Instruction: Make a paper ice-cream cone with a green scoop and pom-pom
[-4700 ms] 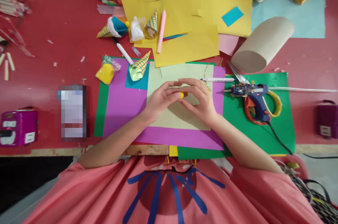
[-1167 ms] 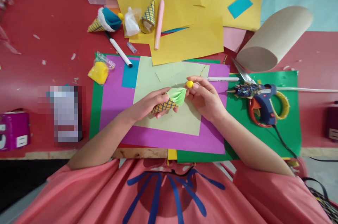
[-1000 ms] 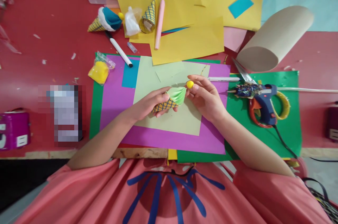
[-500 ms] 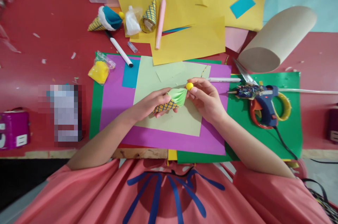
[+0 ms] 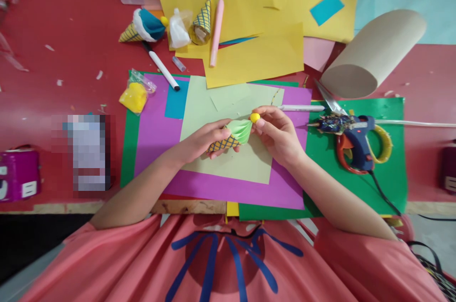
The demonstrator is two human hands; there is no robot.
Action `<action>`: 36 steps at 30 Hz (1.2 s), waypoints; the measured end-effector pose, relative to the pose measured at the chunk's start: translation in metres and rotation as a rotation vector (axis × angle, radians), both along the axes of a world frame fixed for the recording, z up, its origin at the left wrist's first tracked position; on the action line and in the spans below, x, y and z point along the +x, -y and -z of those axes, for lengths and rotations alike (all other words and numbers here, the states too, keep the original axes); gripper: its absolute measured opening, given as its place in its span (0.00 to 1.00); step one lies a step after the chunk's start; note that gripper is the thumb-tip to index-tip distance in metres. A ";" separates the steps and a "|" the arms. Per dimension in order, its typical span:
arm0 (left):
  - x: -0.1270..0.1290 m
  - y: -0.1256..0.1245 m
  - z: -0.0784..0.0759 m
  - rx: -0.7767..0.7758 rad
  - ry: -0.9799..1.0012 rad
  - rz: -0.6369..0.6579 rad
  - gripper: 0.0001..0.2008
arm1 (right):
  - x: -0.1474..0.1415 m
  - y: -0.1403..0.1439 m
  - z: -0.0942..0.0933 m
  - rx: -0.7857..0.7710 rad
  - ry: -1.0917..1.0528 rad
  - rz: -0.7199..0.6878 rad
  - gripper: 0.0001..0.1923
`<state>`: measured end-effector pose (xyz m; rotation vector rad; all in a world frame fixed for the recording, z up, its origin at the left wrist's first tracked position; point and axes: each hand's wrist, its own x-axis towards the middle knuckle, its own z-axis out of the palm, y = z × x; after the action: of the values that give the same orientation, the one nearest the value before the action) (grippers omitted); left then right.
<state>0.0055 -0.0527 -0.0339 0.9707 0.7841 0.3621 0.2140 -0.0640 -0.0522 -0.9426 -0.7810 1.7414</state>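
My left hand (image 5: 208, 139) is closed around a paper ice cream cone (image 5: 230, 139), yellow with a dark criss-cross pattern and a folded light green top. The cone lies tilted, its green tip pointing right. Between the thumb and fingers of my right hand (image 5: 276, 131) is a small yellow ball (image 5: 255, 117), at the green tip; whether the two are stuck together I cannot tell. Under both hands lies a pale green sheet (image 5: 228, 171) on a purple sheet (image 5: 228, 193). A white pen (image 5: 302, 108) rests just beyond my right hand.
A blue glue gun (image 5: 356, 136) lies on a green sheet at right, with scissors (image 5: 329, 95) and a yellow tape roll (image 5: 386, 145). Behind are a cardboard tube (image 5: 388, 50), a finished blue-topped cone (image 5: 149, 24) and an unfilled cone (image 5: 203, 19). Bagged yellow clay (image 5: 134, 98) sits left.
Almost nothing differs. The yellow ball and the fingertips of my right hand have shifted very slightly; my left hand and the cone stay in place.
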 end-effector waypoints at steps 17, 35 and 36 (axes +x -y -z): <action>0.003 0.000 -0.008 -0.010 -0.067 -0.011 0.26 | 0.000 0.002 0.005 0.030 0.084 0.016 0.08; 0.002 0.001 0.001 0.023 -0.019 -0.030 0.24 | 0.002 0.001 0.006 0.052 0.078 0.036 0.06; 0.002 0.001 0.001 0.023 -0.019 -0.032 0.24 | 0.001 0.000 0.006 0.055 0.083 0.040 0.06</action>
<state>0.0077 -0.0542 -0.0345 0.9857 0.8151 0.3902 0.2153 -0.0645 -0.0585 -0.9915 -0.8537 1.6471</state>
